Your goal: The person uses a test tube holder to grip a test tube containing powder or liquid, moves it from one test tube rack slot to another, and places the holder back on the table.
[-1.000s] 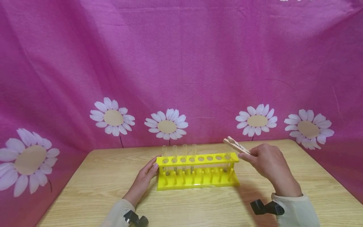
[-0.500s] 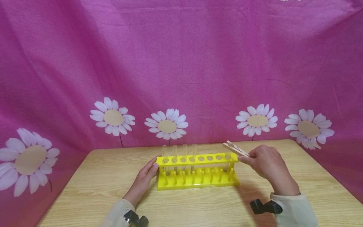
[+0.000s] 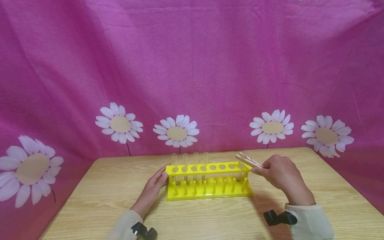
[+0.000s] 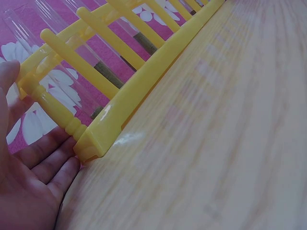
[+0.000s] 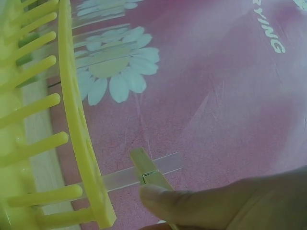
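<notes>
A yellow test tube rack (image 3: pixel 210 195) stands on the table. Several glass tubes (image 3: pixel 195 161), with dark matter at the bottom, stand in its left holes, and one tube (image 5: pixel 120 178) stands in the hole at the right end. My left hand (image 3: pixel 151 188) holds the rack's left end, the thumb near the top bar and some fingers (image 4: pixel 62 177) touching the base. My right hand (image 3: pixel 285 175) pinches a wooden test tube clamp (image 3: pixel 249 160) by its rear part. The clamp's front lies across the right-end tube above the top bar; whether its jaws surround the tube I cannot tell.
Pegs (image 3: pixel 214 186) rise along the rack's front. Behind the wooden table (image 3: pixel 192 220) hangs a pink cloth (image 3: pixel 210 83) printed with white flowers. Black wrist cameras (image 3: pixel 280 218) sit on both sleeves.
My right hand has come down slightly and to the left, bringing the clamp from above the rack down to the right-end tube. The left hand and the rack have stayed put.
</notes>
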`<state>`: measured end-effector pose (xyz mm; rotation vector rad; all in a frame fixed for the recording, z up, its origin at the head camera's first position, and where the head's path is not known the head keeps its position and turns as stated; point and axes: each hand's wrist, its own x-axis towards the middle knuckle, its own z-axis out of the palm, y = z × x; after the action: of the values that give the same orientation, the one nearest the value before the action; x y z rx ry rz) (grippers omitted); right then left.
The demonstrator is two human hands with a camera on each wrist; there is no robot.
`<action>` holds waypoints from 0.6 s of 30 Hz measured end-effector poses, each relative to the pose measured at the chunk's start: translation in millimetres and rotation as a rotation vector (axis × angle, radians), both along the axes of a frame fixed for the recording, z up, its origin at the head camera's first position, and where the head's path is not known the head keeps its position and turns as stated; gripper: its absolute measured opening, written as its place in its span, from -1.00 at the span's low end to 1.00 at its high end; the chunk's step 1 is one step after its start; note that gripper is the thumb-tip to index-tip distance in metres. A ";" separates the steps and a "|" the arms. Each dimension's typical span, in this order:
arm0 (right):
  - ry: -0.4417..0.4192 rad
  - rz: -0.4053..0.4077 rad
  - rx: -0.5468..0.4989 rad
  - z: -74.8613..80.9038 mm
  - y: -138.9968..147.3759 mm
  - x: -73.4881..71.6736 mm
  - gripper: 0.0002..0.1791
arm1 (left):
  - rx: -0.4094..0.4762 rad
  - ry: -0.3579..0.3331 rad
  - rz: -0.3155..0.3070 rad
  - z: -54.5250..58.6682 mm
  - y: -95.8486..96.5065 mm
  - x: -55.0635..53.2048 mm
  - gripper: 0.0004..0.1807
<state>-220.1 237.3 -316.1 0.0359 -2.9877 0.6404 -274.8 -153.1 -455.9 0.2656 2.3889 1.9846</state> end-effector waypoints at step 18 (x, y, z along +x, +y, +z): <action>-0.018 0.004 -0.003 -4.0 -1.0 -2.8 -0.65 | 0.002 0.012 -0.007 -0.7 -0.4 0.1 -0.31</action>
<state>-222.9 236.3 -320.0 0.0361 -3.0045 0.6492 -274.8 -153.6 -456.6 0.2870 2.3902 1.9881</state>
